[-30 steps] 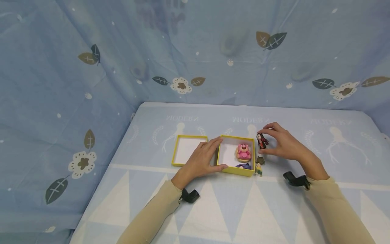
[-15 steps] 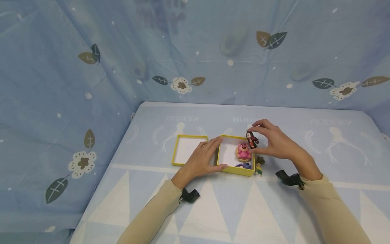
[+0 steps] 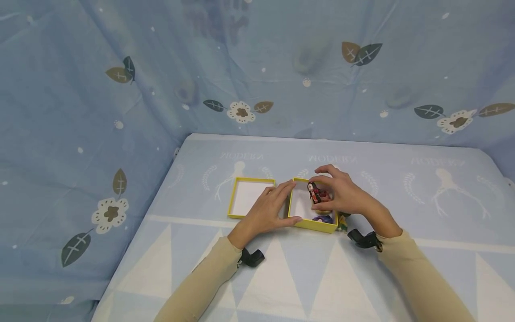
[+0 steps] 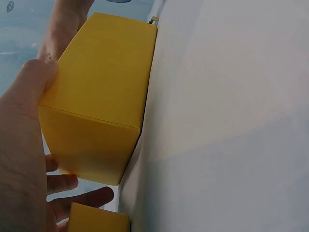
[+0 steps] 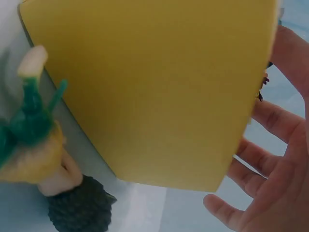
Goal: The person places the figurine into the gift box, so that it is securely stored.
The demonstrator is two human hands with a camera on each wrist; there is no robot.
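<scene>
A small black-haired figurine in red and black (image 3: 314, 193) hangs over the open yellow box (image 3: 314, 226), pinched between the thumb and fingers of my right hand (image 3: 346, 191). Inside the box, a pink bear figure (image 3: 327, 196) is partly hidden behind it, and a purple-blue figure (image 3: 323, 219) lies by the front wall. My left hand (image 3: 265, 210) grips the box's left side, thumb at the front rim and fingers along the left wall. The left wrist view shows that thumb (image 4: 36, 79) against the yellow box (image 4: 104, 72).
A shallow yellow-edged lid (image 3: 250, 197) with a white inside lies left of the box, partly behind my left hand. Against the box's right side lies a dark-haired figurine in yellow and green (image 5: 34, 140). A patterned cloth (image 3: 281, 268) covers the table; a blue curtain (image 3: 281, 67) hangs behind.
My right hand has carried the black-haired figurine leftward from beside the box to over its inside, now covering part of the pink bear. The left hand stays on the box.
</scene>
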